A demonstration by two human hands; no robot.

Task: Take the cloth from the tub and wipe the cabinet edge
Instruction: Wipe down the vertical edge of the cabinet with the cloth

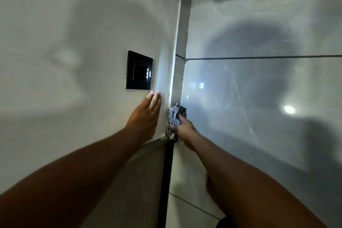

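Centre frame: right hand (183, 129) grips patterned cloth (174, 114) against cabinet edge (173, 83); left hand (146, 116) flat, fingers extended, empty.

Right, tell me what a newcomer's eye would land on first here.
Most striking are the two bare arms reaching up the middle: the left hand lies flat on the pale panel, and the right hand presses a patterned cloth against the vertical cabinet edge. Just above the left hand sits a black square switch plate.

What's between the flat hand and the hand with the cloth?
In the head view, the cabinet edge runs between the left hand, flat on the panel, and the right hand pressing the cloth against it.
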